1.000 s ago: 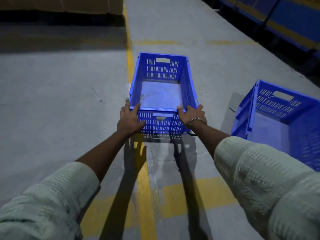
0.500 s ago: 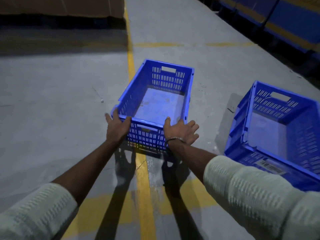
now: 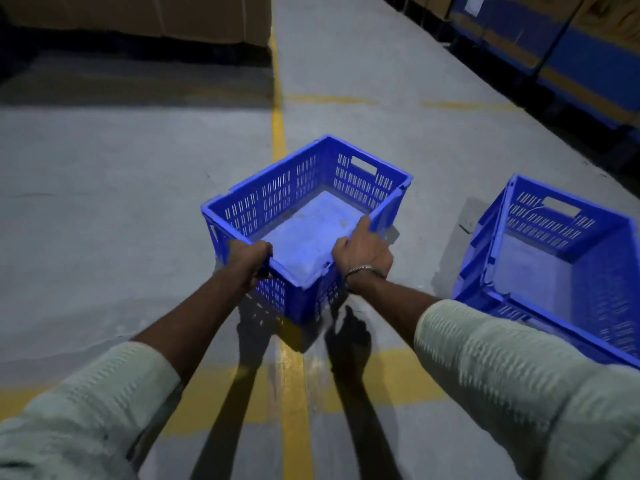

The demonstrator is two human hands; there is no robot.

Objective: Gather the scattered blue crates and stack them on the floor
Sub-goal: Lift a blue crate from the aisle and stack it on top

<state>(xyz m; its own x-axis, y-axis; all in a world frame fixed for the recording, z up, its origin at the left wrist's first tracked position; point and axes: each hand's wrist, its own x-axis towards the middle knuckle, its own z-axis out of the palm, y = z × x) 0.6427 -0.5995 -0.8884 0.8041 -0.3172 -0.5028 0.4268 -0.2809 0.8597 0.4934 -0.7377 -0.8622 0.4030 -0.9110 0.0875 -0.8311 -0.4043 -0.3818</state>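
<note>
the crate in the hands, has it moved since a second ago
Yes. The held crate has turned clockwise and swung right across the yellow floor line, toward the crate on the floor. Left hand and right hand grip it.

You stand on a grey concrete floor (image 3: 104, 202) crossed by yellow painted lines (image 3: 278, 133). Brown cartons (image 3: 138, 15) sit far left; blue-and-yellow racking (image 3: 571, 53) lines the right. Light is dim.
</note>
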